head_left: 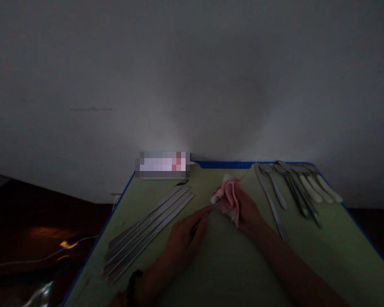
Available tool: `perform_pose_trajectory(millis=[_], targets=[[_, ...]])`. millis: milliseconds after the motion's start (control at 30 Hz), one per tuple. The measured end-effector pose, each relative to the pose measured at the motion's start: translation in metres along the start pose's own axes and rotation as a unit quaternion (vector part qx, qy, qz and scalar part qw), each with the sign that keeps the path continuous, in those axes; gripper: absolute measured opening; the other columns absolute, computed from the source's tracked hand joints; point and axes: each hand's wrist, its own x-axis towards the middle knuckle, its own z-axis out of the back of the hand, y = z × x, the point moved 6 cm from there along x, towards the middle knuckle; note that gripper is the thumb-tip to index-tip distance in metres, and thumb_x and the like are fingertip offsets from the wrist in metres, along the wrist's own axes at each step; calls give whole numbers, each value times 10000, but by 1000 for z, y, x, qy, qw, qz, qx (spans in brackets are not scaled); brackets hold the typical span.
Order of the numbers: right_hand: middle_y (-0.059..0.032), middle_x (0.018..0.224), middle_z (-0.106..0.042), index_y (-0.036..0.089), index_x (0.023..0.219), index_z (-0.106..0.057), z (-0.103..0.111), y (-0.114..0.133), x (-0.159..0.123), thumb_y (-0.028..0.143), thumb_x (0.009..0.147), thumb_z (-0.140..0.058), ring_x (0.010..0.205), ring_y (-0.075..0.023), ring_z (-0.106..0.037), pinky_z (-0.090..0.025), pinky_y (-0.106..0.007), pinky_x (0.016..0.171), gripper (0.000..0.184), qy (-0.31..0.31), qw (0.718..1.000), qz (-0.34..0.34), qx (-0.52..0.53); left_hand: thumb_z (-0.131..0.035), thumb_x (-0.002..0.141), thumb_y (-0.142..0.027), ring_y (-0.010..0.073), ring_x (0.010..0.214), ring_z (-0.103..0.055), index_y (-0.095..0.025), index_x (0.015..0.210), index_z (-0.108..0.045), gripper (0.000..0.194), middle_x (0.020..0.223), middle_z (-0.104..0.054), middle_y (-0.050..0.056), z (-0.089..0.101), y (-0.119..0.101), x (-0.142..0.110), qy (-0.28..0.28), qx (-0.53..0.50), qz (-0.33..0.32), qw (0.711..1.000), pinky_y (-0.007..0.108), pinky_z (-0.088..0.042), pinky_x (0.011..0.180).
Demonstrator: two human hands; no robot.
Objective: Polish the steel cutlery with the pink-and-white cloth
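My left hand (187,236) is closed around the handle of a slim piece of cutlery (215,206). Its far part goes into a folded pink-and-white cloth (229,194), which hides its kind. The cloth is bunched in the closed fingers of my right hand (248,211), wrapped about the cutlery above the table. Left of my left hand, several long metal table knives (150,230) lie side by side at a slant. To the right of my right hand lie a long metal knife (272,204) and a shorter fork (277,187).
The green table (224,273) has a blue edge and stands against a grey wall (147,76). Dark-handled cutlery (296,192) and several white-handled pieces (320,187) lie at the right. A blurred-out bright box-like object (160,164) stands at the back left. A white cable (48,257) runs below.
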Motion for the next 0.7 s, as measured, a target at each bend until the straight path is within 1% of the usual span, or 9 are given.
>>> perform_pose_trajectory(millis=[100,167,233,367,433,500,567,600,700], targets=[[-40,738,-650,181,703,-608,-4,-1,-3,474,798,-610,751,-165,-606,-479,-275,651,308,13,999,5,-35,-410,942,-277,193,1110,-593,-234,1275,-549,363,1238,-629,47,0,-2,0,-7,19,-19,1000,334,-454,968],[-35,738,-653,185,766,-630,-4,-2,-4,471,798,-614,741,-161,-607,-480,-269,643,288,9,999,8,-48,-408,944,-272,193,1097,-598,-244,1302,-522,377,1234,-630,49,0,-3,0,-5,29,-30,999,341,-466,953],[-31,734,-655,186,788,-640,-2,-3,-3,468,807,-604,724,-154,-609,-481,-261,631,285,-5,999,15,-47,-408,945,-270,189,1055,-615,-246,1330,-492,394,1182,-654,57,-2,-4,-1,2,38,-43,998,327,-486,916],[-19,702,-649,179,783,-641,9,-4,2,482,807,-596,645,-131,-602,-473,-239,574,307,-46,999,12,6,-417,937,-259,171,914,-653,-229,1329,-501,401,1021,-699,68,-4,-9,-2,-3,49,-92,995,267,-514,801],[10,665,-633,184,776,-626,17,-2,5,458,796,-621,604,-109,-587,-480,-227,582,275,-74,996,15,56,-427,929,-246,149,780,-657,-207,1305,-530,393,912,-707,65,-4,-12,-4,-14,64,-124,990,241,-514,716],[46,618,-602,196,778,-607,22,1,8,436,779,-651,574,-85,-569,-492,-214,611,244,-91,990,23,104,-434,919,-235,127,648,-626,-182,1282,-554,386,778,-691,48,-4,-15,-6,-25,89,-155,984,223,-492,630],[65,593,-578,205,790,-596,25,4,10,445,760,-672,552,-69,-551,-491,-195,607,253,-91,986,26,136,-436,912,-226,112,565,-586,-157,1262,-571,382,675,-660,29,-3,-17,-8,-36,109,-184,976,209,-459,568],[65,593,-576,206,795,-594,25,4,11,457,751,-677,546,-66,-546,-489,-188,595,269,-87,985,25,144,-432,911,-222,105,545,-573,-145,1253,-577,379,658,-653,25,-3,-17,-9,-39,115,-194,973,203,-444,550],[47,624,-605,202,800,-594,25,4,11,493,733,-680,567,-77,-564,-492,-198,593,310,-73,987,22,139,-420,916,-244,84,489,-529,-132,1217,-601,368,624,-641,11,-2,-16,-9,-45,121,-195,972,189,-417,523]])
